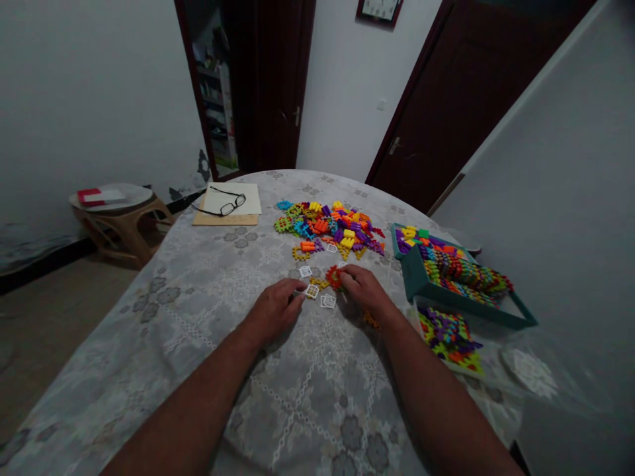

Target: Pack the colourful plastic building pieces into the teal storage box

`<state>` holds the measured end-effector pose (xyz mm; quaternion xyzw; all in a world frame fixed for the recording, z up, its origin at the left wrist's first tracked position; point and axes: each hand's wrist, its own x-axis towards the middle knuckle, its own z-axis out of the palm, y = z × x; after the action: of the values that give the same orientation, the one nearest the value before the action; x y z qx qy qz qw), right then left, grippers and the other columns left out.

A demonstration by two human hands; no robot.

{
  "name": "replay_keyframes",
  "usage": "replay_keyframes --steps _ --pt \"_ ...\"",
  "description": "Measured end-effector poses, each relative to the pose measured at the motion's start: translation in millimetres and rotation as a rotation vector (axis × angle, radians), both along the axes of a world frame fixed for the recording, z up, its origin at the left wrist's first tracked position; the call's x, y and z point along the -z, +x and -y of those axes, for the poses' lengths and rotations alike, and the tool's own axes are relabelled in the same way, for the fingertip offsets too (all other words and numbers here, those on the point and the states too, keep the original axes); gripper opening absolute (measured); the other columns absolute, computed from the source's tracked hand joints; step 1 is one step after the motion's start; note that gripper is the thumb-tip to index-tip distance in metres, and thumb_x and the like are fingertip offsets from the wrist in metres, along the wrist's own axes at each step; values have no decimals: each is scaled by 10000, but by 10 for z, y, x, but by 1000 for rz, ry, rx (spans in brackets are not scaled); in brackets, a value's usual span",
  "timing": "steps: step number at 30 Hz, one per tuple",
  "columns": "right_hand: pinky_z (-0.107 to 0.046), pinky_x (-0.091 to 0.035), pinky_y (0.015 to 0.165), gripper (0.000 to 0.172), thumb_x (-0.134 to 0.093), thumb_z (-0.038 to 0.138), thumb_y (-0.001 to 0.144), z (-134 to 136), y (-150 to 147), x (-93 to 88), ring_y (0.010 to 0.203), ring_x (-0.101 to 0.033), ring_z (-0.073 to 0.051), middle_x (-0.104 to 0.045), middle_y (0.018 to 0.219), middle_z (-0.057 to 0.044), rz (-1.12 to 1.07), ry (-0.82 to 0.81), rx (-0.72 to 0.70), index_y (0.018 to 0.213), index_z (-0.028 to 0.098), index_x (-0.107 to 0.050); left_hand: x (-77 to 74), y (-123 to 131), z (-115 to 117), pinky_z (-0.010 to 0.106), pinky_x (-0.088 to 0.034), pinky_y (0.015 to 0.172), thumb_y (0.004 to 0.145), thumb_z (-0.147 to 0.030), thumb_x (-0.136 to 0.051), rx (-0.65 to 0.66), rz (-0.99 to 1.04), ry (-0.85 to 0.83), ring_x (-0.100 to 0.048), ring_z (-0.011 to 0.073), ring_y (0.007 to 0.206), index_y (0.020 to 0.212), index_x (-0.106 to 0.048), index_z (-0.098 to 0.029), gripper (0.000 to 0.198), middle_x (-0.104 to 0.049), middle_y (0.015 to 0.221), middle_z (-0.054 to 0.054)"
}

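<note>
Head view: from where I stand, two bare hands are at work near the middle of the worktop [183, 324], which is covered by a patterned cloth [302, 403].

Right hand [364, 287]: grasping a red piece [334, 277] between thumb and fingers, just above or on the cloth; which of the two cannot be determined. Left hand [275, 311]: fingers curled, tips at a white piece [312, 291]; whether they pinch it or merely touch it, I cannot tell. A yellow piece [318, 283] lies between the hands, with further white pieces [328, 301] loose about them.

Surroundings: a mixed pile [327, 225] on the far side; a teal box [415, 274] and a filled tray [449, 337] to the right; glasses [227, 209] on papers [248, 193] at far left.

Risks noted. An orange piece [370, 320] lies close against the right forearm [421, 363]; a sideways sweep could drag it off unnoticed. The white pieces are thin, flat and pale against a grey cloth, so they could be overlooked or flicked away by a fingertip. Should the red piece be squeezed off-centre, it could slip or twist. A careless far reach could topple the pile's loose front into the working area.
</note>
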<state>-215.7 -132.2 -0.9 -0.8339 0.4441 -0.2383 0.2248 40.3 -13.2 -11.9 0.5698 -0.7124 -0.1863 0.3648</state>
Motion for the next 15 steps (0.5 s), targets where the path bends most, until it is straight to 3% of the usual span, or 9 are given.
replay_keyframes --steps 3,8,10,13,15 --pt "-292 -403 695 337 -441 380 1021 38 17 94 761 -589 -202 -657 766 -15 78 8 162 786 228 -630 15 3 7 412 -579 1033 1022 -282 -569 -5 11 0 -761 258 1026 1178 -758 -203 257 -804 1167 121" --pt "-290 -406 722 343 -458 443 1023 -28 150 136 777 -582 -198 -646 773 -10 192 -5 210 789 240 -606 77 14 29 396 -584 1000 1020 -284 -578 -13 -18 -14 -759 236 967 1211 -750 -199 271 -803 1191 116" --pt "-301 -447 777 319 -462 423 1037 -92 200 92 830 -616 -208 -683 839 -26 227 -49 127 847 237 -638 84 10 35 381 -594 953 1012 -302 -599 -34 -69 -3 -752 214 903 1281 -731 -203 315 -799 1217 111" --pt "-355 -505 932 274 -473 357 1061 -206 279 13 998 -671 -238 -747 1016 -74 260 -130 -136 975 227 -699 58 -3 36 353 -600 863 981 -343 -662 -72 -163 22 -716 179 794 1392 -688 -214 432 -797 1239 100" --pt "-393 -516 1012 260 -485 328 1078 -279 338 -16 1076 -680 -249 -763 1084 -90 255 -168 -287 1032 226 -720 18 -12 27 339 -593 845 966 -355 -685 -51 -195 27 -710 177 790 1353 -714 -225 409 -808 1196 84"
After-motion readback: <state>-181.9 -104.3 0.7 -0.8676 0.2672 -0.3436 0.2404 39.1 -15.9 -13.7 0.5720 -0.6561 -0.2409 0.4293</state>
